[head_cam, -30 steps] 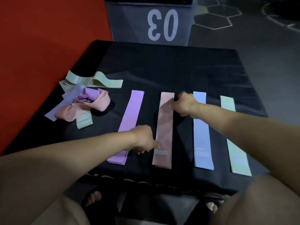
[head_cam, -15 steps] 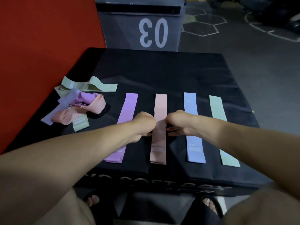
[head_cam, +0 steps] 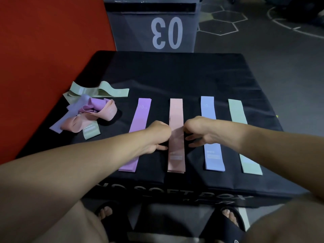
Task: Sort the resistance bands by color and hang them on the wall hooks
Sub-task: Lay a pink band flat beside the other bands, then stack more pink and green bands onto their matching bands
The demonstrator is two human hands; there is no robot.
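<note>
So the pink band (head_cam: 175,135) lies flat on the black soft box (head_cam: 175,76), long axis running straight away from the person. Left hand (head_cam: 157,135) and right hand (head_cam: 198,132) sit at its mid edges, grip curled; can't tell if they're actually pinching it.

both hands: left hand (head_cam: 158,135) and right hand (head_cam: 198,132) curled, knuckles up

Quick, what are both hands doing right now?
Left hand: fingers curled, pinching the pink band.
Right hand: pinching the same band's other edge.
</note>
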